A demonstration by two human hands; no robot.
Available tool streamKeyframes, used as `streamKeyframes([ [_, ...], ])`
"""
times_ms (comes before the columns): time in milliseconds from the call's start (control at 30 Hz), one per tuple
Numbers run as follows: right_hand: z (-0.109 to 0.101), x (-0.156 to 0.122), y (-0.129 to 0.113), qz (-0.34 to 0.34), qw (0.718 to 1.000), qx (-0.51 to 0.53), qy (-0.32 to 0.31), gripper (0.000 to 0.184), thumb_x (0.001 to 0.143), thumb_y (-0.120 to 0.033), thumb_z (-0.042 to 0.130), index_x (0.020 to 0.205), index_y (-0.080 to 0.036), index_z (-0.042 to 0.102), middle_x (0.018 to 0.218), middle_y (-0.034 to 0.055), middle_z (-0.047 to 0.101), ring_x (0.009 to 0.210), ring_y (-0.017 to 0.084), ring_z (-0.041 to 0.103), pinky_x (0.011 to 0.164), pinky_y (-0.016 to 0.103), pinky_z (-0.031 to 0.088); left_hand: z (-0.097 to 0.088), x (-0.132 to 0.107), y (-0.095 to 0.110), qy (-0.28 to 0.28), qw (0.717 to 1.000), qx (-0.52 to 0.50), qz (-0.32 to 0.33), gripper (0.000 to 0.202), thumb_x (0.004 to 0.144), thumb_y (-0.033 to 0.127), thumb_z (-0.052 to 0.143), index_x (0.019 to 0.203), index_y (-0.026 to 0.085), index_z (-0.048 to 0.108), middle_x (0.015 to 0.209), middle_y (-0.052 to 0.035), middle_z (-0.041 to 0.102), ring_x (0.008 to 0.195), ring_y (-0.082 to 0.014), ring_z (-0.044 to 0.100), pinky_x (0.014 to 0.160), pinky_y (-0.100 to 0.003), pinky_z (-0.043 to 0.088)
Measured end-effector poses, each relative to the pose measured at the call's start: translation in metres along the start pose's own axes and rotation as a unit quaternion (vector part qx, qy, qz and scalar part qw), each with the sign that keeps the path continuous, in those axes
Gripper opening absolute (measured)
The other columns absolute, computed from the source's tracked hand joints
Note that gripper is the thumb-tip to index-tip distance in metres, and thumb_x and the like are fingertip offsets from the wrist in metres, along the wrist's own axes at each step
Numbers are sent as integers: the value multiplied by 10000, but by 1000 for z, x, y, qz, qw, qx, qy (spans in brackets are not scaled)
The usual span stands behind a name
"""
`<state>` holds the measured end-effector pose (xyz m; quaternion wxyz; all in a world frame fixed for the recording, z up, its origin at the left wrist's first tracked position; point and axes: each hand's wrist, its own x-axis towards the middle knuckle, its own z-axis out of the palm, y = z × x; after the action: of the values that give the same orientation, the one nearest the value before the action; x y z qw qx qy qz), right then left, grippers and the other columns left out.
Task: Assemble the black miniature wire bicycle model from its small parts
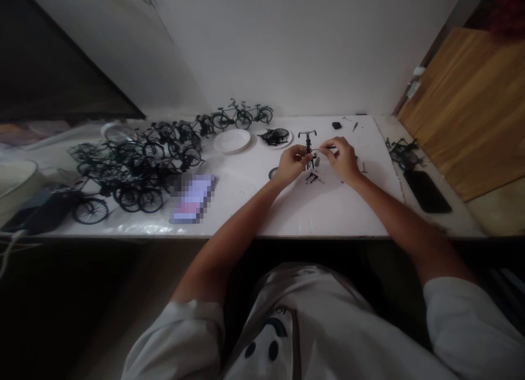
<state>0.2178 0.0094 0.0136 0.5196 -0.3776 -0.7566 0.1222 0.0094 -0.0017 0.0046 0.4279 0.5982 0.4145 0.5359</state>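
Note:
My left hand [292,164] pinches the lower part of a small black bicycle frame with handlebars [307,141], held upright over the white table [328,210]. My right hand [342,158] is closed on a thin dark rod-like tool [324,148] whose tip meets the frame from the right. Small black loose parts [314,177] lie on the table just below both hands. A small dark round piece [273,173] lies left of my left hand.
Several finished black model bicycles [131,167] crowd the table's left, with more at the back [241,116]. An empty white plate [232,140], a plate of black parts [275,136], a phone [192,198], a second dark phone [427,191] and a wooden board [471,106] are around.

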Motion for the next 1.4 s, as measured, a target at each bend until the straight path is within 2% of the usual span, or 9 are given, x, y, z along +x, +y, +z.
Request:
streamKeyframes([
  [267, 0, 1, -2, 15, 1000, -13, -8, 249, 1035, -509, 727, 949, -276, 733, 1016, 92, 742, 1059, 306, 634, 898, 467, 546, 0, 0, -3, 5, 1000, -7, -6, 178, 890, 224, 815, 957, 170, 659, 792, 7, 676, 554, -83, 579, 528, -220, 488],
  [467, -7, 6, 1, 10, 1000, -27, 0, 180, 1028, -436, 717, 937, -281, 722, 1012, 89, 750, 1057, 314, 631, 969, 507, 543, 1, 2, -6, 12, 1000, -7, -5, 208, 874, 241, 852, 974, 163, 687, 801, -8, 683, 603, -91, 581, 553, -224, 485],
  [667, -12, 10, 21, 18, 996, -88, -1, 201, 1024, -434, 733, 903, -273, 723, 986, 88, 718, 1078, 326, 599, 1072, 573, 510, 0, 3, -7, 14, 1000, 0, 6, 171, 897, 225, 836, 966, 169, 689, 801, -10, 682, 601, -98, 578, 575, -245, 481],
  [800, -12, 9, 37, 32, 991, -128, -18, 225, 959, -444, 823, 852, -255, 768, 1014, 110, 668, 1152, 360, 576, 1115, 615, 492, 1, 3, -6, 23, 1000, 10, 7, 213, 876, 243, 872, 951, 177, 684, 816, -7, 690, 589, -83, 553, 576, -230, 454],
  [900, -12, 7, 49, 46, 985, -164, -38, 210, 902, -398, 892, 812, -237, 792, 1054, 128, 654, 1192, 380, 566, 1148, 634, 466, 0, 2, -3, 33, 999, 31, 2, 221, 870, 263, 882, 962, 169, 704, 840, -20, 718, 589, -74, 539, 584, -221, 440],
  [1067, -12, 3, 64, 112, 961, -232, -102, 204, 815, -322, 974, 761, -219, 806, 1035, 142, 677, 1215, 400, 566, 1110, 622, 499, -1, 3, -5, 44, 998, 52, -6, 211, 868, 263, 876, 966, 163, 719, 865, -28, 736, 589, -72, 540, 602, -226, 450],
  [1200, -16, 3, 63, 121, 944, -270, -148, 149, 851, -336, 945, 877, -212, 867, 1089, 166, 713, 1246, 423, 565, 1102, 622, 512, 0, 5, -10, 40, 998, 50, -8, 211, 880, 281, 863, 975, 171, 710, 870, -30, 734, 610, -87, 558, 592, -225, 457],
  [1267, -18, 5, 61, 94, 946, -267, -159, 154, 888, -298, 904, 1020, -219, 899, 1133, 171, 735, 1269, 422, 564, 1130, 621, 508, 0, 6, -12, 41, 997, 62, 0, 204, 883, 285, 858, 977, 176, 714, 873, -31, 738, 621, -94, 560, 588, -227, 455],
  [1400, -19, 8, 60, 12, 960, -198, -196, 315, 959, -187, 786, 1251, -252, 882, 1209, 139, 802, 1359, 388, 572, 1223, 600, 488, -1, 5, -14, 43, 992, 110, 34, 175, 898, 272, 852, 993, 185, 733, 870, -37, 758, 648, -112, 592, 623, -250, 472],
])
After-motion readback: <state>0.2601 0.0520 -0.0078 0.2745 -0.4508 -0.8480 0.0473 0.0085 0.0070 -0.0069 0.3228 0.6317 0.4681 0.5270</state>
